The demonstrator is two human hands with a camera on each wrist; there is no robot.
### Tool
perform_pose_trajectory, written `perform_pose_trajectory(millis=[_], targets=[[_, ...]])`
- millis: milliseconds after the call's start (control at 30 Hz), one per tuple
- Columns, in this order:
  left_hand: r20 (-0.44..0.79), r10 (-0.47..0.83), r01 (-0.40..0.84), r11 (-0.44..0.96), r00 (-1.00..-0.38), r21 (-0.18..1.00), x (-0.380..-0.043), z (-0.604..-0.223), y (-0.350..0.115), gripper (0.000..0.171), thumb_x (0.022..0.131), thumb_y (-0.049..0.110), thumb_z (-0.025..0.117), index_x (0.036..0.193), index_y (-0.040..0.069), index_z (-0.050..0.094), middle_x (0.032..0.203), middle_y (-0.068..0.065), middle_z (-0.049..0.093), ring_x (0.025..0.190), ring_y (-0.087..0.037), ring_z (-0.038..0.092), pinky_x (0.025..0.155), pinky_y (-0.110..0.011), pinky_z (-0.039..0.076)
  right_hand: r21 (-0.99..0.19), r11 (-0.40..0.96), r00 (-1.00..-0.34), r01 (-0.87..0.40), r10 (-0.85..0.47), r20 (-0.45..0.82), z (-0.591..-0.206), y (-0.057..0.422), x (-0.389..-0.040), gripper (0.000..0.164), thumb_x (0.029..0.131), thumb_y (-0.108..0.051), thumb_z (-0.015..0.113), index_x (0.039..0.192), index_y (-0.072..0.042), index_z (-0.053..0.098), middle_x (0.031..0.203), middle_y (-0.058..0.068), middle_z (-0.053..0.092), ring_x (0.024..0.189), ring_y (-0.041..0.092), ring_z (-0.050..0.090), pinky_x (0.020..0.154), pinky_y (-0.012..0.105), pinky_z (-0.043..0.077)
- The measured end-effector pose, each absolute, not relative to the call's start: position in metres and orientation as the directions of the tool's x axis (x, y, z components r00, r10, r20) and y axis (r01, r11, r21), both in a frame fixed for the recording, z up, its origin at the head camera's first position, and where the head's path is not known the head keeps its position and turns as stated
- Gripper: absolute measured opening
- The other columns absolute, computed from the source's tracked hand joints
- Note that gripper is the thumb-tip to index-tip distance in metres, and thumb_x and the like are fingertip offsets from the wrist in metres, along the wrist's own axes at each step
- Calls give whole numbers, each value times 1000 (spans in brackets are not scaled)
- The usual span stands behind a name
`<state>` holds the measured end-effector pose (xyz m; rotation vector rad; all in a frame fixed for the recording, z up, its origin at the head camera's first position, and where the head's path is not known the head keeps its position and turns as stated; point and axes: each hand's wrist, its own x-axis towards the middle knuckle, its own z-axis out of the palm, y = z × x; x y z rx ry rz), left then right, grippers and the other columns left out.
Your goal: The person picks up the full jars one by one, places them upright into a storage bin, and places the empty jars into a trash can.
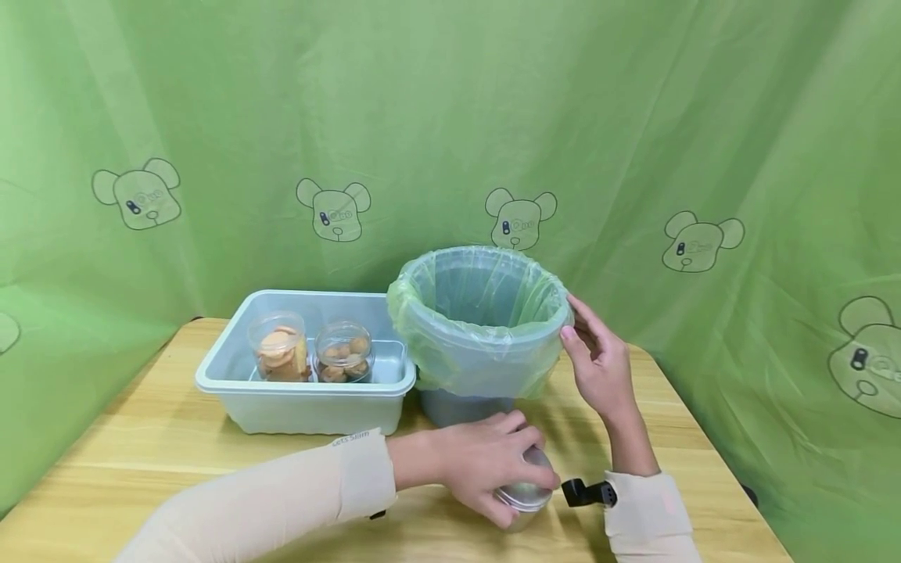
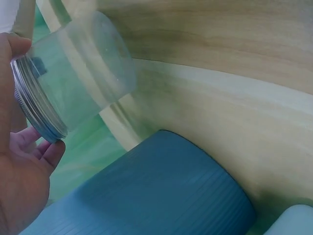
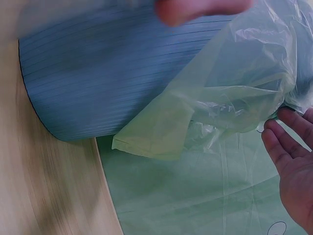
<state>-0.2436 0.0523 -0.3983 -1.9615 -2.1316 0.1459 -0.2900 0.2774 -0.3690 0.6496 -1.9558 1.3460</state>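
Note:
In the head view my left hand (image 1: pixel 486 465) reaches across the front of the table and grips a clear jar by its silver screw lid (image 1: pixel 524 496) from above. The left wrist view shows the jar's transparent body (image 2: pixel 90 71), with no contents visible through the wall. Behind it stands a blue-grey bin (image 1: pixel 461 407), lined with a thin green plastic bag (image 1: pixel 486 367) folded over the rim. My right hand (image 1: pixel 605 371) touches the bin's right side at the rim, its fingers (image 3: pixel 281 142) fairly straight against the bag.
Left of the bin, a pale blue basin (image 1: pixel 310 407) contains a clear jar of flat biscuits (image 1: pixel 278 352) and a jar of small round cookies (image 1: pixel 345 360). Everything stands on a wooden table (image 1: pixel 148 469). A green curtain (image 1: pixel 422 117) surrounds its back and sides.

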Motion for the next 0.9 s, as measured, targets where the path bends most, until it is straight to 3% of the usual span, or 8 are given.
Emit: perform_pose_trajectory(millis=[367,667,900], targets=[[147,988,969,69,-35,-236,-234,-371,51,58,88,56,59,142,36,54,129,-1,54,112,-17,46,85,-23,36,-620,344,-665,-706,-19,747,-369,276,-288,48,100,4,59,147,-5,55,127,23,66,115,8,62,97,17,50],[143,989,960,66,-28,-272,-225,-337,53,59,87,56,60,142,36,55,130,-3,53,110,-19,46,83,-23,37,-612,362,-667,-703,-37,744,-356,268,-275,44,101,6,56,144,8,51,126,33,63,114,3,61,97,16,49],[159,987,962,67,-25,-265,-229,-310,52,59,86,54,63,141,33,57,130,-4,55,110,-21,46,82,-25,37,-616,396,-680,-681,-29,732,-366,277,-286,46,102,0,57,148,-5,53,128,24,65,115,3,62,98,16,49]])
